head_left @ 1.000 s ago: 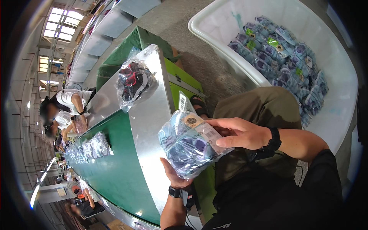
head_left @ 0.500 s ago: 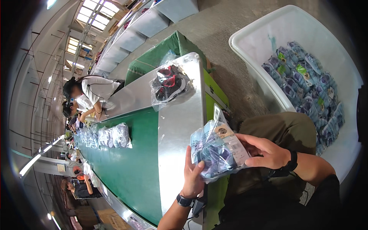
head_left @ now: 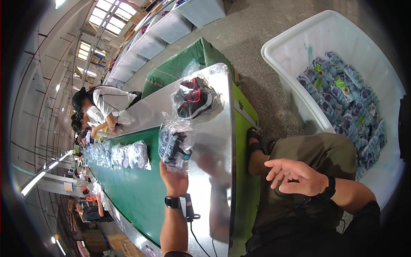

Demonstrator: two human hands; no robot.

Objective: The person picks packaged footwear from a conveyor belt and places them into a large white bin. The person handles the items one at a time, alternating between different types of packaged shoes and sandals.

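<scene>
My left hand reaches over the metal end of the table and grips the near end of a clear plastic bag of shoes. Dark and pale patches show through the film; its fingers are partly hidden under the bag. Just beyond lies another clear bag with black and red shoes on the metal top. My right hand hovers over my knee, fingers apart and holding nothing. Several bagged shoes rest in a row on the green conveyor belt.
A large white bin at the right holds many bagged blue-purple shoes. Behind the table stands a green cloth-covered container. Co-workers lean over the line's far side, and another person is at the left. White bins line the back.
My left hand has carried the bagged shoes left and away from me, over the metal top, and the bag now shows another side. My right hand has let go of it.
</scene>
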